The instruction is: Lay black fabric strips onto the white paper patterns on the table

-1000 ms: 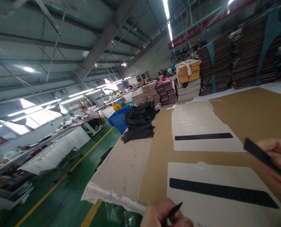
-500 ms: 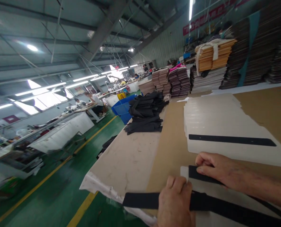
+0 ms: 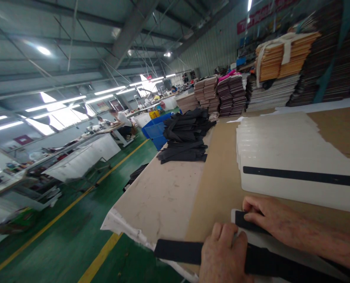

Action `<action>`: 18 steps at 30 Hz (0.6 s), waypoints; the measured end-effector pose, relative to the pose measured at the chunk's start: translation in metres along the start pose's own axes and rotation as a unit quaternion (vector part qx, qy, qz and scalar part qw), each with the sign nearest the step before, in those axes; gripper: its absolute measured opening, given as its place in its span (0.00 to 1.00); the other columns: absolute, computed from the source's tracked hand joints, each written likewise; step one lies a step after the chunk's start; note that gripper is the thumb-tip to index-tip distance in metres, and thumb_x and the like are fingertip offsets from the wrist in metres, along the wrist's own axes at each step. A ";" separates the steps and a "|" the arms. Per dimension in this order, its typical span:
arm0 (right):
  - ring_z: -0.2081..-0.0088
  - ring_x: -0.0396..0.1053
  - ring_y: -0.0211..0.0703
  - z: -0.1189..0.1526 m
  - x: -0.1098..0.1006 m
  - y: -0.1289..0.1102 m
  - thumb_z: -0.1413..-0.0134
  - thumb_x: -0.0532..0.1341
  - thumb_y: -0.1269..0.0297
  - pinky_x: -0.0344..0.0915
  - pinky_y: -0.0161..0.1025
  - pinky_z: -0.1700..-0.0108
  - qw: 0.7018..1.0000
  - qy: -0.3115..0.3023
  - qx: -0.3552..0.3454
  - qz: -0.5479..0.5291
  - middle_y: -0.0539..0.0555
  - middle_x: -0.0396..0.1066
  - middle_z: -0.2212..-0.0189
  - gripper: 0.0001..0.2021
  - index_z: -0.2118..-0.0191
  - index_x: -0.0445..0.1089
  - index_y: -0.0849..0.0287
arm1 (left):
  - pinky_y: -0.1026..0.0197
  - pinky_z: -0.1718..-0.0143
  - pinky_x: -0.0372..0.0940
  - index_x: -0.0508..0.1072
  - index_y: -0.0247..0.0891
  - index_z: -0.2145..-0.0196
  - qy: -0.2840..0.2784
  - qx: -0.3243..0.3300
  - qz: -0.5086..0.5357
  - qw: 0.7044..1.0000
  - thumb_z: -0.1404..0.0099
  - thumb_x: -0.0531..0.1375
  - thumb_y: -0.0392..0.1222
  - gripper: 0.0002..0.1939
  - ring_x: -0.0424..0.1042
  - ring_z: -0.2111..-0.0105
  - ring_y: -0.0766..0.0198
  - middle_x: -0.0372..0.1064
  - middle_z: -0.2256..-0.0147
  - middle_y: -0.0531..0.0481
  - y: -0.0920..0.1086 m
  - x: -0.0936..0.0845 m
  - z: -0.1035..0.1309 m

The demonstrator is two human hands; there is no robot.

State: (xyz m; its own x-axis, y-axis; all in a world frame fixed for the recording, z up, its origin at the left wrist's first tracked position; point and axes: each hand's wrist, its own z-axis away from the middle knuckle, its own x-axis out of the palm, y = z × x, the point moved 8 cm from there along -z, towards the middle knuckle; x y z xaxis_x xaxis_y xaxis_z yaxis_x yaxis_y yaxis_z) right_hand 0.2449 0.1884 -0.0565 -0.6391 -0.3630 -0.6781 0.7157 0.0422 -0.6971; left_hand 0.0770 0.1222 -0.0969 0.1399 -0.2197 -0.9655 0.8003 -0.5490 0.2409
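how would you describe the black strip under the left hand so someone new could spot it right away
Start at the long brown-topped table and come to its near edge, where two hands work. The black strip under the left hand juts past that edge, unlike the strip lying wholly on the white sheets.

Head view, forward over table (image 3: 163, 196)

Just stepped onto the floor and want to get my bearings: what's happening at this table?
A person is working at a long table. Their left hand grips a wide black strip jutting past the table edge. Their right hand presses a second black strip onto a white sheet. Another white sheet stack bearing a strip lies beyond, near a pile of black pieces.
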 end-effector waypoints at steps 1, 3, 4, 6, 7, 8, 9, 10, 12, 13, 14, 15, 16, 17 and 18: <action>0.63 0.74 0.46 -0.001 0.002 0.001 0.32 0.64 0.69 0.62 0.41 0.60 1.000 -0.007 0.002 0.003 0.51 0.80 0.67 0.08 0.65 0.69 0.53 | 0.45 0.51 0.85 0.79 0.46 0.35 -0.002 0.001 -0.007 1.000 0.44 0.71 0.46 0.37 0.77 0.41 0.37 0.76 0.33 0.40 0.001 -0.001 0.000; 0.61 0.75 0.47 -0.002 0.005 0.001 0.30 0.63 0.70 0.62 0.42 0.58 1.000 -0.014 0.002 0.009 0.51 0.80 0.65 0.08 0.64 0.68 0.53 | 0.42 0.51 0.86 0.79 0.44 0.35 -0.005 0.004 -0.018 1.000 0.41 0.71 0.49 0.36 0.78 0.40 0.35 0.73 0.28 0.37 0.001 -0.001 0.000; 0.60 0.75 0.48 -0.003 0.006 0.000 0.30 0.62 0.70 0.62 0.42 0.57 1.000 -0.016 0.002 0.012 0.52 0.80 0.64 0.08 0.64 0.68 0.53 | 0.41 0.51 0.87 0.80 0.43 0.35 -0.006 0.007 -0.022 1.000 0.38 0.70 0.51 0.34 0.78 0.39 0.34 0.71 0.26 0.36 0.000 0.000 0.000; 0.59 0.75 0.48 -0.004 0.007 -0.001 0.30 0.62 0.71 0.63 0.43 0.55 1.000 -0.020 0.001 0.018 0.52 0.81 0.63 0.08 0.63 0.68 0.53 | 0.40 0.51 0.87 0.81 0.42 0.36 -0.004 0.017 -0.022 1.000 0.35 0.69 0.56 0.32 0.77 0.37 0.32 0.67 0.22 0.34 -0.001 0.004 0.001; 0.59 0.75 0.48 -0.004 0.008 -0.001 0.30 0.62 0.71 0.63 0.43 0.55 1.000 -0.022 0.002 0.020 0.53 0.81 0.63 0.08 0.63 0.68 0.53 | 0.41 0.50 0.87 0.81 0.41 0.36 0.000 0.025 -0.020 0.999 0.33 0.69 0.57 0.32 0.76 0.35 0.31 0.65 0.20 0.34 -0.002 0.006 0.001; 0.59 0.75 0.49 -0.004 0.008 -0.001 0.30 0.61 0.71 0.63 0.43 0.54 0.999 -0.023 0.003 0.022 0.53 0.81 0.63 0.08 0.63 0.68 0.53 | 0.41 0.49 0.87 0.80 0.41 0.36 0.004 0.034 -0.018 0.999 0.32 0.69 0.58 0.32 0.76 0.34 0.31 0.62 0.18 0.34 -0.002 0.008 0.002; 0.59 0.75 0.49 -0.004 0.008 -0.001 0.29 0.61 0.71 0.63 0.43 0.54 0.999 -0.024 0.004 0.023 0.53 0.81 0.62 0.08 0.63 0.68 0.53 | 0.42 0.48 0.87 0.80 0.40 0.36 0.010 0.040 -0.016 0.999 0.32 0.69 0.58 0.32 0.75 0.33 0.31 0.61 0.18 0.34 -0.002 0.009 0.002; 0.59 0.75 0.49 -0.005 0.009 0.000 0.29 0.61 0.71 0.63 0.43 0.54 0.999 -0.025 0.005 0.024 0.53 0.81 0.62 0.08 0.63 0.68 0.53 | 0.42 0.47 0.87 0.80 0.40 0.35 0.015 0.046 -0.014 0.999 0.32 0.69 0.57 0.32 0.75 0.32 0.32 0.61 0.17 0.35 -0.002 0.010 0.003; 0.59 0.76 0.50 -0.005 0.011 0.002 0.28 0.60 0.71 0.62 0.43 0.55 0.999 -0.026 0.007 0.027 0.54 0.81 0.62 0.07 0.62 0.69 0.53 | 0.43 0.46 0.87 0.80 0.40 0.35 0.025 0.051 -0.014 0.998 0.32 0.68 0.56 0.31 0.76 0.33 0.34 0.62 0.18 0.36 -0.001 0.010 0.003; 0.59 0.75 0.50 -0.005 0.012 0.002 0.28 0.60 0.70 0.62 0.43 0.55 0.999 -0.027 0.008 0.027 0.54 0.81 0.62 0.07 0.61 0.69 0.53 | 0.43 0.46 0.87 0.80 0.40 0.35 0.029 0.053 -0.015 0.998 0.32 0.68 0.56 0.32 0.76 0.34 0.34 0.63 0.18 0.37 0.000 0.009 0.004; 0.59 0.75 0.50 -0.005 0.013 0.003 0.28 0.60 0.70 0.62 0.44 0.55 0.999 -0.028 0.008 0.028 0.54 0.81 0.62 0.07 0.61 0.70 0.53 | 0.43 0.46 0.87 0.80 0.40 0.35 0.032 0.052 -0.016 0.998 0.31 0.68 0.56 0.32 0.77 0.35 0.35 0.64 0.18 0.38 0.001 0.008 0.004; 0.59 0.75 0.50 -0.005 0.014 0.003 0.28 0.59 0.70 0.62 0.44 0.55 0.999 -0.029 0.007 0.028 0.54 0.81 0.62 0.07 0.61 0.70 0.53 | 0.43 0.46 0.87 0.81 0.40 0.35 0.032 0.051 -0.018 0.998 0.32 0.68 0.56 0.31 0.77 0.36 0.36 0.64 0.18 0.39 0.001 0.008 0.004; 0.59 0.75 0.50 -0.006 0.015 0.003 0.28 0.59 0.70 0.62 0.44 0.55 0.999 -0.029 0.006 0.028 0.54 0.81 0.62 0.07 0.61 0.69 0.53 | 0.43 0.46 0.87 0.81 0.40 0.36 0.031 0.048 -0.020 0.998 0.32 0.68 0.56 0.31 0.77 0.36 0.36 0.64 0.18 0.39 0.001 0.007 0.004; 0.59 0.75 0.49 -0.006 0.015 0.003 0.28 0.59 0.69 0.62 0.44 0.54 0.999 -0.028 0.005 0.027 0.54 0.81 0.62 0.07 0.62 0.69 0.53 | 0.43 0.46 0.87 0.82 0.41 0.37 0.030 0.044 -0.023 0.998 0.33 0.69 0.56 0.31 0.78 0.37 0.36 0.65 0.19 0.40 0.001 0.006 0.003; 0.59 0.74 0.49 -0.006 0.015 0.002 0.29 0.59 0.69 0.62 0.44 0.55 0.999 -0.026 0.004 0.025 0.54 0.80 0.63 0.06 0.62 0.69 0.53 | 0.43 0.46 0.87 0.82 0.41 0.38 0.028 0.042 -0.024 0.998 0.33 0.69 0.57 0.30 0.78 0.38 0.37 0.65 0.19 0.40 0.000 0.005 0.003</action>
State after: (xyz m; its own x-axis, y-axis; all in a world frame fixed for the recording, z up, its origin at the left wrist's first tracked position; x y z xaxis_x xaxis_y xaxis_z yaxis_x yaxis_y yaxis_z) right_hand 0.2354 0.1887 -0.0697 -0.5872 -0.4085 -0.6988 0.7484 0.0549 -0.6609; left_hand 0.0763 0.1184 -0.1016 0.1363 -0.1469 -0.9797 0.7559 -0.6238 0.1987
